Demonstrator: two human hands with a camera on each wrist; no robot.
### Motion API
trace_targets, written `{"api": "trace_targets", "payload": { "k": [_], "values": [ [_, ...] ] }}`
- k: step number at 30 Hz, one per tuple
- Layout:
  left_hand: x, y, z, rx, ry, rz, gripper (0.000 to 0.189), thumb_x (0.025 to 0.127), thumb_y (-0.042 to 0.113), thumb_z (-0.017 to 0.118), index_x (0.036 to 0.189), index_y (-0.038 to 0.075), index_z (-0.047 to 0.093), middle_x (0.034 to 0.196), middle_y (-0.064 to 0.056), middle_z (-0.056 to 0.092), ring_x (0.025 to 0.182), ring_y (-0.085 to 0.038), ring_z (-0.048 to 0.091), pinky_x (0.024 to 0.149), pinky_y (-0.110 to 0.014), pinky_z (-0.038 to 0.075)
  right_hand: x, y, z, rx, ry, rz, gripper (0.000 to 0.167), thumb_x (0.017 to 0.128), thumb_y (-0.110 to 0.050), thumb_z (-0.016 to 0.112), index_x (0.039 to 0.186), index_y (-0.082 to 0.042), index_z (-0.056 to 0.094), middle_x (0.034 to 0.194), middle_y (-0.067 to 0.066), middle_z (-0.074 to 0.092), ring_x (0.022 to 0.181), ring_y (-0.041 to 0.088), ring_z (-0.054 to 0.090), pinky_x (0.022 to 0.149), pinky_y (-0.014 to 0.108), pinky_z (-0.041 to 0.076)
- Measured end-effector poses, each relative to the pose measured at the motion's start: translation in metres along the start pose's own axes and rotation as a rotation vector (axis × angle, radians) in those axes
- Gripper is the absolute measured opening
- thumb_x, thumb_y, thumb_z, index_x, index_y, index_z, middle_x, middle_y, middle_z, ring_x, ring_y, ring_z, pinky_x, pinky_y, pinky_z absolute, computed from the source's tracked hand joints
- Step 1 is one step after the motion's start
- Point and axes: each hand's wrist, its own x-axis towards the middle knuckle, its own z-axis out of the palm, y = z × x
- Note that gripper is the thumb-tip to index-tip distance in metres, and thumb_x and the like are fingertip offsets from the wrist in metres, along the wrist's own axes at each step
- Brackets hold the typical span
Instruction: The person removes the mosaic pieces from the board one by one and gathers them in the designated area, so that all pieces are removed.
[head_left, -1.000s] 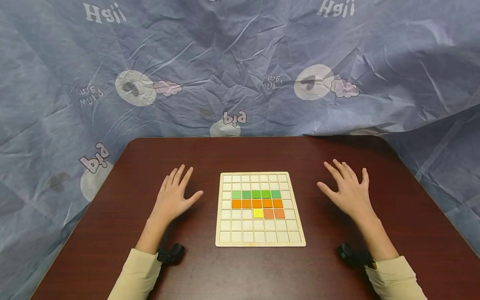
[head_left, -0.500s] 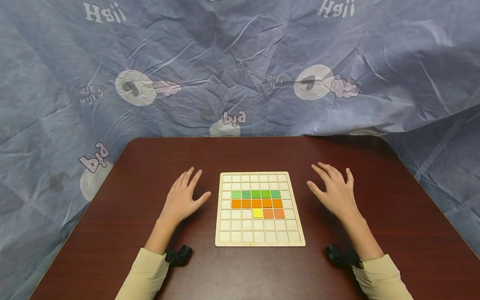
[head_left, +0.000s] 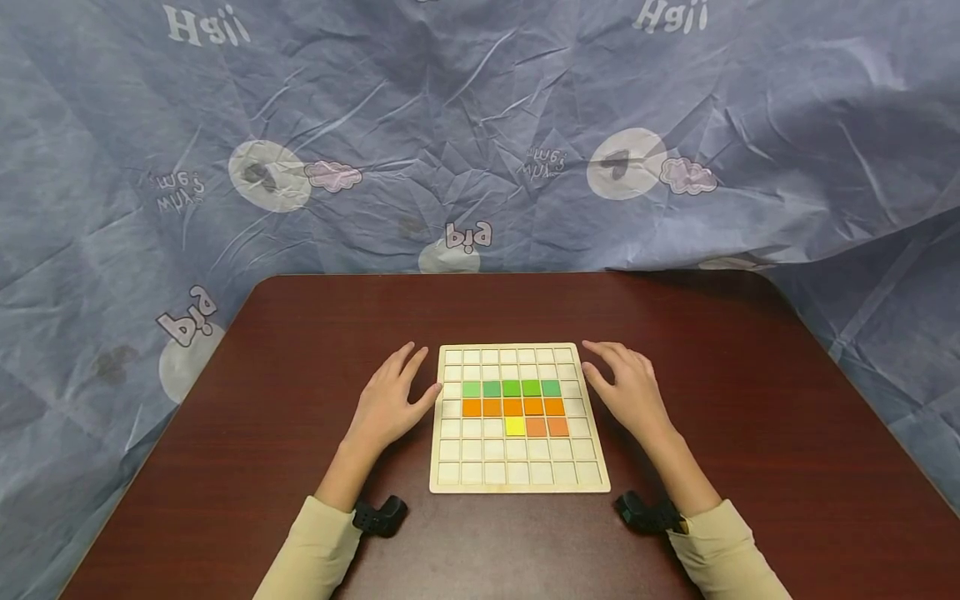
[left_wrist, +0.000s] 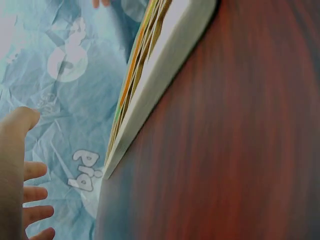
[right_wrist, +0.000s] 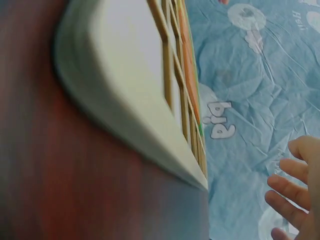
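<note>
A pale wooden grid board [head_left: 517,488] lies flat on the dark red-brown table, its cells in rows. A row of green tiles [head_left: 512,388] fills part of it, with a row of orange tiles [head_left: 513,407] below. Under those sit one yellow tile [head_left: 515,427] and two darker orange tiles [head_left: 547,427]. My left hand [head_left: 388,404] is at the board's left side, fingers spread, thumb tip right at the edge. Near the upper right edge is my right hand [head_left: 632,392], fingers extended and a little bent. Neither hand holds anything. Both wrist views show the board's side close up.
The table [head_left: 750,400] has rounded far corners. Behind it hangs a crumpled blue-grey printed cloth [head_left: 390,125]. Each wrist wears a black strapped device, such as the left one [head_left: 380,517], just beyond the board's near corners.
Both hands have moved inward to the board, the left one rightward and the right one leftward. The board and its tiles stay put.
</note>
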Motion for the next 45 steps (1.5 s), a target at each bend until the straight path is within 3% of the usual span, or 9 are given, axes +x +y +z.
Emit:
{"api": "trace_targets", "payload": {
  "k": [4, 8, 14, 21, 26, 35, 45],
  "values": [
    [-0.001, 0.007, 0.009, -0.033, 0.032, -0.009, 0.059, 0.088, 0.05, 0.046, 0.138, 0.02, 0.039, 0.144, -0.006, 0.035, 0.13, -0.027, 0.038, 0.101, -0.049, 0.038, -0.002, -0.004, 0.011, 0.149, -0.006, 0.08, 0.036, 0.09, -0.022, 0.056, 0.124, -0.009, 0.056, 0.118, 0.013, 0.057, 0.112, 0.033, 0.051, 0.099, 0.055, 0.033],
    [-0.004, 0.014, 0.018, -0.081, 0.072, -0.011, 0.05, 0.09, 0.043, 0.047, 0.134, 0.018, 0.045, 0.141, -0.006, 0.039, 0.127, -0.026, 0.042, 0.094, -0.048, 0.044, -0.003, -0.007, 0.024, 0.28, 0.008, 0.136, 0.031, 0.09, -0.021, 0.056, 0.119, -0.009, 0.059, 0.107, 0.009, 0.06, 0.098, 0.024, 0.055, 0.085, 0.044, 0.045],
    [-0.007, 0.017, 0.028, -0.101, 0.047, 0.037, 0.048, 0.09, 0.039, 0.049, 0.132, 0.017, 0.047, 0.139, -0.007, 0.041, 0.126, -0.026, 0.042, 0.094, -0.048, 0.044, -0.005, -0.007, 0.038, 0.353, 0.018, 0.149, 0.024, 0.089, -0.019, 0.057, 0.11, -0.01, 0.064, 0.097, 0.004, 0.061, 0.086, 0.015, 0.052, 0.077, 0.031, 0.045],
    [-0.013, 0.011, 0.036, -0.118, -0.119, 0.062, 0.062, 0.087, 0.05, 0.048, 0.139, 0.018, 0.037, 0.145, -0.009, 0.031, 0.132, -0.027, 0.032, 0.105, -0.049, 0.032, -0.007, -0.002, 0.047, 0.36, -0.001, 0.16, 0.02, 0.087, -0.021, 0.06, 0.103, -0.013, 0.067, 0.089, 0.001, 0.06, 0.079, 0.009, 0.049, 0.07, 0.017, 0.041],
    [-0.013, 0.009, 0.039, -0.133, -0.192, 0.065, 0.073, 0.084, 0.057, 0.048, 0.143, 0.018, 0.029, 0.149, -0.009, 0.024, 0.136, -0.028, 0.025, 0.11, -0.05, 0.024, -0.009, 0.0, 0.05, 0.37, -0.005, 0.174, 0.018, 0.085, -0.018, 0.062, 0.1, -0.011, 0.068, 0.088, 0.002, 0.059, 0.078, 0.008, 0.05, 0.068, 0.014, 0.041],
    [-0.012, 0.006, 0.04, -0.109, -0.236, 0.091, 0.078, 0.084, 0.059, 0.046, 0.146, 0.018, 0.023, 0.151, -0.007, 0.02, 0.139, -0.025, 0.02, 0.113, -0.046, 0.019, -0.008, 0.004, 0.052, 0.369, -0.033, 0.198, 0.019, 0.085, -0.02, 0.062, 0.102, -0.011, 0.067, 0.09, 0.003, 0.059, 0.08, 0.011, 0.05, 0.071, 0.018, 0.041],
    [-0.013, 0.006, 0.041, -0.096, -0.261, 0.105, 0.08, 0.084, 0.061, 0.044, 0.146, 0.017, 0.02, 0.154, -0.005, 0.011, 0.142, -0.021, 0.014, 0.116, -0.041, 0.012, -0.008, 0.006, 0.053, 0.353, -0.037, 0.13, 0.02, 0.084, -0.018, 0.065, 0.102, -0.01, 0.067, 0.087, 0.003, 0.059, 0.078, 0.01, 0.053, 0.071, 0.019, 0.043]
  ]
}}
